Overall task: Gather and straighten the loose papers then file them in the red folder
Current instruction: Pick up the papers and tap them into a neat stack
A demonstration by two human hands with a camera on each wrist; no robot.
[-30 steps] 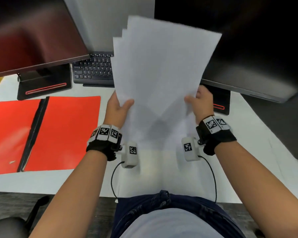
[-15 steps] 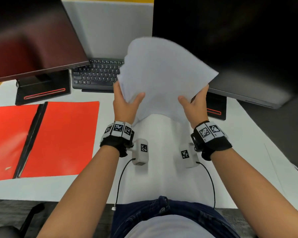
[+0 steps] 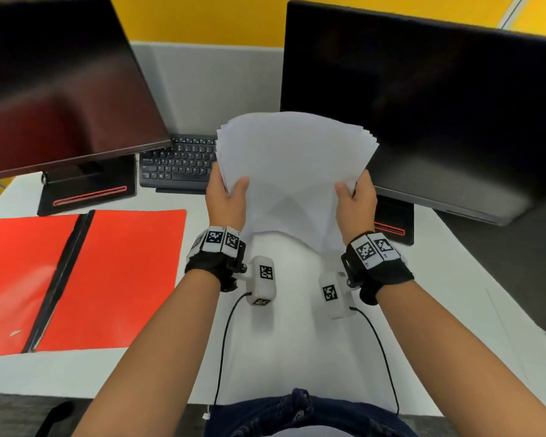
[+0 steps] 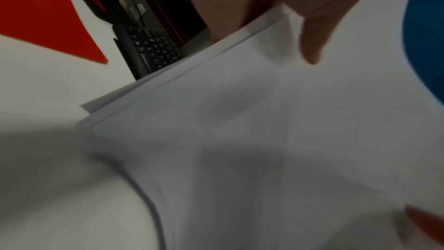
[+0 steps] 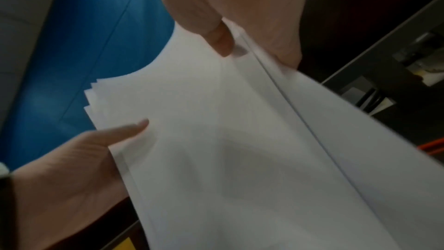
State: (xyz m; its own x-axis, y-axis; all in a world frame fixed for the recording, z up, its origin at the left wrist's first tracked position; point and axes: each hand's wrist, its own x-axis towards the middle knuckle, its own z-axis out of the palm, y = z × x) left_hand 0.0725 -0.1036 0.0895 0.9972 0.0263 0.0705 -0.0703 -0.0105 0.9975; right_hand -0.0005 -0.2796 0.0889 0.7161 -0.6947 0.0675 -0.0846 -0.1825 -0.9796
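Observation:
A stack of several white papers stands upright over the middle of the desk, its top edges slightly fanned. My left hand grips the stack's left edge, thumb on the near face. My right hand grips the right edge the same way. The left wrist view shows the papers pinched between thumb and fingers of my left hand. In the right wrist view my right hand pinches the papers. The red folder lies open and flat at the left of the desk.
Two dark monitors stand at the back, left and right, with a black keyboard between them. The white desk reaches to my lap at the near edge.
The stack has come down from a raised, spread position towards the desk, and its sheets lie closer together. Both hands keep their grip on its sides.

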